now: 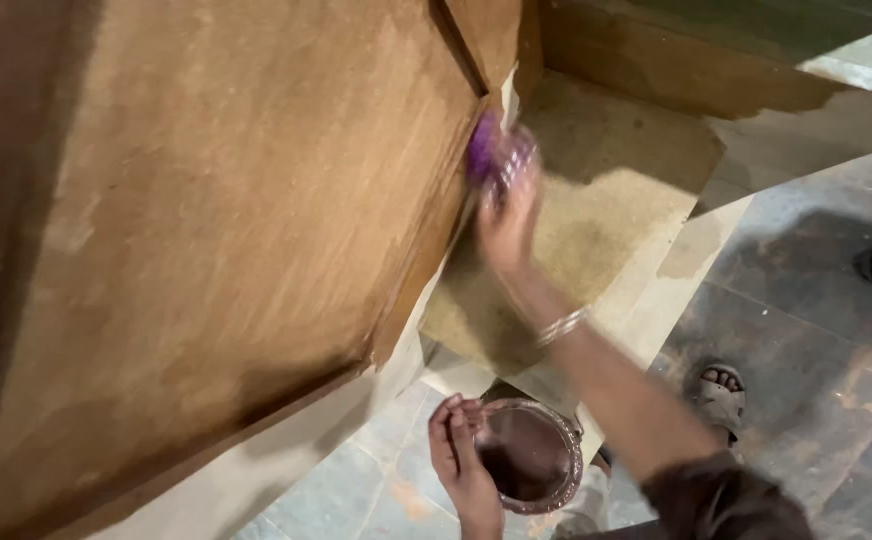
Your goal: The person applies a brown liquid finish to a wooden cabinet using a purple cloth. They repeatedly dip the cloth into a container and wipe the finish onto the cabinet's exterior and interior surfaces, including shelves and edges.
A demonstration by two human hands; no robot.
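We hold the soft purple pad [484, 148] pinched in the right grip [506, 205] against the stiff wooden panel [236, 220], while the left grip [461, 455] clasps the rim of the open tin [531, 455], likely slippery and spill-prone.

Your single head-worn camera looks steeply down from above, close against the brown wooden panel [216, 230] that fills the left of the view, past your hands to the tiled floor [806, 330] well below.

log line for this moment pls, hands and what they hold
right hand: purple pad against wooden panel edge, blurred | left hand: holds tin of dark liquid | below: stone floor
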